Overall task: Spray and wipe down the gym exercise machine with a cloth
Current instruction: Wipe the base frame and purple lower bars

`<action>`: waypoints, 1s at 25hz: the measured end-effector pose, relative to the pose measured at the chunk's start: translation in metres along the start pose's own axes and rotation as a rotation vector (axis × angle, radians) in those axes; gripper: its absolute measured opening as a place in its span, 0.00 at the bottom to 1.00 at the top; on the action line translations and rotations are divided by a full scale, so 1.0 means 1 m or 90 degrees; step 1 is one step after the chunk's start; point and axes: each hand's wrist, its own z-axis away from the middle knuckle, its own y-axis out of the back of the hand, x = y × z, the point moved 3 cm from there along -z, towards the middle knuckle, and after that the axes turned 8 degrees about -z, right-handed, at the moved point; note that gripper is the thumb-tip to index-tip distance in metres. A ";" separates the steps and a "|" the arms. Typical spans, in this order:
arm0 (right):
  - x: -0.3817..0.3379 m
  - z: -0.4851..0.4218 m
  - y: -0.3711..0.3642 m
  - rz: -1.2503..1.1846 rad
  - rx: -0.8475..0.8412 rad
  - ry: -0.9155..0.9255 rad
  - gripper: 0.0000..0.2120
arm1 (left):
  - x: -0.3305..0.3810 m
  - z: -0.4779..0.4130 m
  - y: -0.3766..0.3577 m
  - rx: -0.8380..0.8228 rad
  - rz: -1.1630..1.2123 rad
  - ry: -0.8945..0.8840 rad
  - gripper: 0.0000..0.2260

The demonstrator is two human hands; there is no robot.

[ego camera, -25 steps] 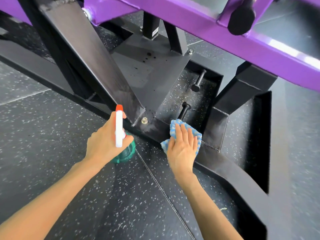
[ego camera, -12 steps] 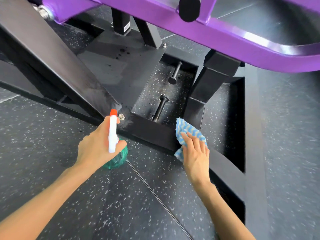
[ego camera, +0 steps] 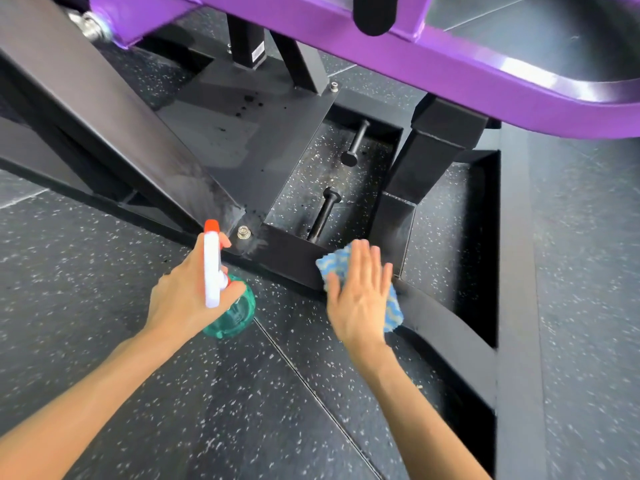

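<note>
Head view looks down at the machine's black base frame (ego camera: 287, 258): the right hand (ego camera: 358, 299) presses a blue cloth (ego camera: 393, 311) flat on it with straight fingers, hiding most of the cloth. Left of it, the left hand (ego camera: 183, 296) grips a spray bottle (ego camera: 230, 313), its green body partly covered. A purple bar (ego camera: 450, 67) is cut off at the far edge.

Dark grey rubber floor tiles (ego camera: 86, 306) flecked with white cover the ground. A thin straight seam (ego camera: 303, 379) runs diagonally between two tiles.
</note>
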 end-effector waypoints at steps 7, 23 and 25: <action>-0.096 -0.038 -0.049 0.048 -0.204 0.239 0.26 | 0.004 0.000 0.002 0.012 0.006 0.027 0.22; 0.027 0.007 0.018 0.051 -0.073 0.051 0.28 | 0.104 -0.003 -0.014 -0.152 0.004 -0.232 0.20; 0.086 0.046 0.048 0.136 -0.011 -0.041 0.27 | 0.122 -0.001 -0.025 -0.162 0.012 -0.244 0.21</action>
